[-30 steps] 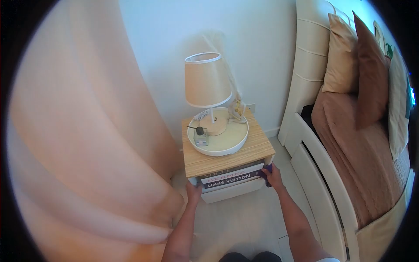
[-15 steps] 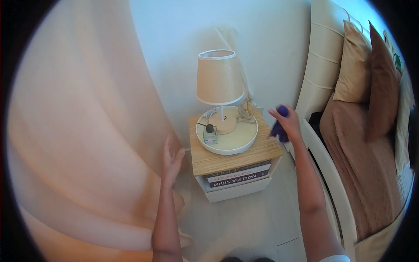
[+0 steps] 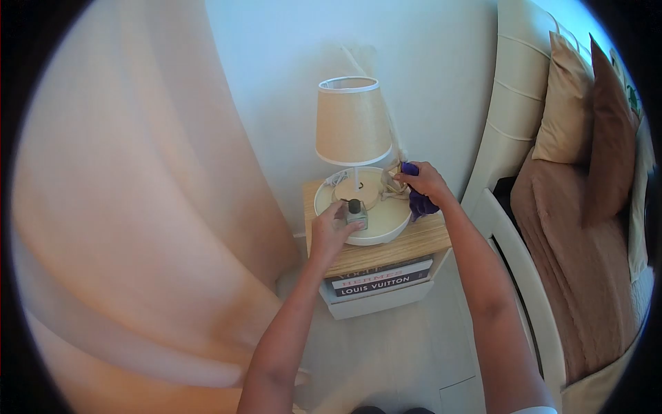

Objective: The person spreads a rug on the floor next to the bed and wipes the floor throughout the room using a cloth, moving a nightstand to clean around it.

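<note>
My left hand (image 3: pixel 332 231) is closed around a small square glass bottle (image 3: pixel 358 219) with a black cap, its thumb across the front. The bottle is over the front of a round white-rimmed tray (image 3: pixel 376 239). A bunched purple cloth (image 3: pixel 420 205) hangs from my closed right hand (image 3: pixel 426 182). Those right fingertips are at a pale figurine (image 3: pixel 392 189) on the tray's right side; whether they touch it I cannot tell. Behind the bottle stands a table lamp (image 3: pixel 353 127) with a beige shade, its round base on the tray.
The tray rests on a wood-topped nightstand (image 3: pixel 345 263) with books (image 3: pixel 379 281) on its shelf. A beige curtain (image 3: pixel 158 207) hangs at the left. At the right is a bed (image 3: pixel 572 276) with a brown cover and pillows. A white cable (image 3: pixel 336 179) lies by the lamp.
My left hand has come in from beside the nightstand and taken hold of the bottle, which has shifted right. My right hand has moved left with the cloth, over the tray's edge.
</note>
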The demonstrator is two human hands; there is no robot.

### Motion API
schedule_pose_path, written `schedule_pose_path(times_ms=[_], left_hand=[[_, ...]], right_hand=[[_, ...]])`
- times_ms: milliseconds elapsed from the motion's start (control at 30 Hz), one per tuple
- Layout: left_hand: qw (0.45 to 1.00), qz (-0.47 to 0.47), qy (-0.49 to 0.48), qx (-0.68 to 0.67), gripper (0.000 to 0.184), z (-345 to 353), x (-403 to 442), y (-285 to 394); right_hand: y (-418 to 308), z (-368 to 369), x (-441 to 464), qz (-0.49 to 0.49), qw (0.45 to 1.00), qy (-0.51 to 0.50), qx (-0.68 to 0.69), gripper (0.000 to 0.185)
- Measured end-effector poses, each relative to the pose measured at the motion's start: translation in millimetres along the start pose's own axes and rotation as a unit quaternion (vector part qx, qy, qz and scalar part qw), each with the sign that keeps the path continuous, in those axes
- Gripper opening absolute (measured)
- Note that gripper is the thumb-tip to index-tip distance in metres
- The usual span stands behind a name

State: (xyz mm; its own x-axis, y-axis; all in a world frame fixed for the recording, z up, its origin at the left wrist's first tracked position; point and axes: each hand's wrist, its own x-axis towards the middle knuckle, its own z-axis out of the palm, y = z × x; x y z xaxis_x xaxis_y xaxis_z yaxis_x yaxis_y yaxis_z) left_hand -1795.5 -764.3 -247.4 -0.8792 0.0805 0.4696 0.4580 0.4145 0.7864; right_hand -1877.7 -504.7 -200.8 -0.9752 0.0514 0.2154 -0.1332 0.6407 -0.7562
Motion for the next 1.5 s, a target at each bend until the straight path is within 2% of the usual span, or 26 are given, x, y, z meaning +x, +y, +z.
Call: schedule_pose_path(times_ms=[67,133,267,333,367,433,467,533,567,633,667,733,767,867,933,967,1000,1033,1167,1333,1500], left_hand=[[1.000,0.006,0.006,-0.007,0.058,10,-1,1],[0.998,0.028,0.023,0.042,0.059,22,0,-3],[0.996,0.064,0.042,0.039,0.055,21,-4,3],[0.988,0.097,0.120,-0.011,0.049,12,-2,-5],[0.988,0.097,0.119,-0.008,0.049,5,1,-8],[0.992,-0.010,0.127,0.018,0.044,-10,11,-15],[0.992,-0.011,0.125,0.020,0.044,-13,19,-28],[0.989,-0.019,0.061,0.134,0.041,-11,37,-60],[0.989,-0.022,0.059,0.134,0.041,-11,43,-56],[0.983,-0.026,0.024,0.183,0.037,-10,53,-40],[0.982,-0.028,0.022,0.183,0.037,-11,57,-36],[0.984,-0.041,-0.008,0.174,0.037,-11,63,-33],[0.984,-0.044,-0.012,0.173,0.037,-10,63,-33],[0.983,-0.064,0.007,0.169,0.039,-11,60,-38],[0.991,-0.050,0.096,0.081,0.033,-13,58,-46],[0.991,-0.052,0.094,0.082,0.033,-15,62,-51],[0.984,-0.122,0.095,-0.086,0.028,-19,70,-56],[0.945,-0.187,0.097,-0.251,0.024,-20,77,-59],[0.912,-0.194,0.113,-0.342,0.020,-27,82,-37],[0.871,-0.173,0.110,-0.447,0.022,-24,89,-38],[0.849,-0.146,0.123,-0.493,0.023,-26,91,-47]], right_hand=[[6,1,2,-0.006,1.000,-0.023,0.017,0.032],[15,2,4,-0.023,0.998,-0.046,0.035,0.043],[6,-2,-7,-0.013,0.997,-0.047,0.059,0.044],[4,-3,-11,-0.030,0.994,-0.053,0.095,0.048],[3,-4,-13,-0.029,0.993,-0.053,0.098,0.048],[3,-4,-17,-0.015,0.991,-0.067,0.112,0.057],[3,-4,-19,-0.014,0.991,-0.067,0.113,0.057],[6,-2,-23,-0.018,0.995,-0.019,0.093,0.067],[8,-2,-26,-0.014,0.995,-0.022,0.093,0.067],[11,-6,-40,-0.033,0.995,0.066,0.073,0.070],[13,-9,-49,-0.031,0.995,0.064,0.074,0.070],[17,-18,-75,-0.032,0.974,0.111,0.196,0.059],[17,-23,-92,-0.027,0.974,0.110,0.195,0.059],[23,-31,-151,0.016,0.956,0.171,0.240,0.038],[37,-28,-186,0.047,0.947,0.185,0.257,0.031],[47,-26,-203,0.060,0.942,0.186,0.274,0.029],[62,-23,-218,0.083,0.944,0.180,0.262,0.028],[77,-21,-232,0.103,0.947,0.175,0.251,0.026],[98,-13,-286,0.163,0.946,0.167,0.225,0.025],[119,-9,-327,0.257,0.908,0.195,0.268,0.026],[132,-10,-349,0.274,0.899,0.214,0.265,0.026]])
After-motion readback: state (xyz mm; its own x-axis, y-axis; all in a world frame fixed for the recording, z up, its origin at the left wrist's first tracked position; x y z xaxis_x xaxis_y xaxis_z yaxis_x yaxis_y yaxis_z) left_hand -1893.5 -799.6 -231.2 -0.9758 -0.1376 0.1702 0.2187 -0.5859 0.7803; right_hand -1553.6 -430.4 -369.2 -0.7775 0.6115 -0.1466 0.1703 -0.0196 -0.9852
